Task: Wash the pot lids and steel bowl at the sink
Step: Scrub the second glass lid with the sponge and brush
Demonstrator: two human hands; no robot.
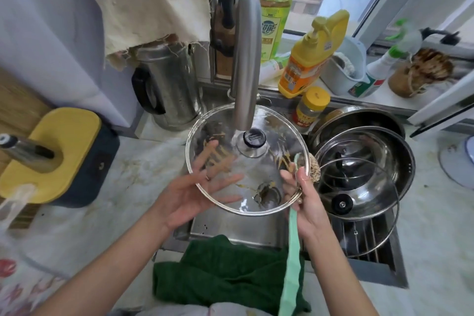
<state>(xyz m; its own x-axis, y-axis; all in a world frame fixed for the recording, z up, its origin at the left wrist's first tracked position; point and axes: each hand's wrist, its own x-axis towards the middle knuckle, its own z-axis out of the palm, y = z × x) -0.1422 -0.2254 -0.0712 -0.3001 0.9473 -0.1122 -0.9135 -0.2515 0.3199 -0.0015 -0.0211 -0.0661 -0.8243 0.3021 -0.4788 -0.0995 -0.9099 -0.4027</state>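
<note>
Green towel (225, 272) drapes the sink (230, 231) edge below both wrists. Left hand (202, 187), fingers spread flat, props the glass lid (272, 133) from underneath. Right hand (305, 200) clutches its near-right rim together with the brush (292, 246). The brush's long handle runs back towards the person, with the bristles just beyond the fingertips. Between the hands, the lid sits under the tap (243, 59).

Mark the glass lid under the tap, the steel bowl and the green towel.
glass lid (248, 169): head view, clear glass just below its knob.
steel bowl (372, 141): head view, far inner wall.
green towel (220, 272): head view, middle of the cloth.
</note>
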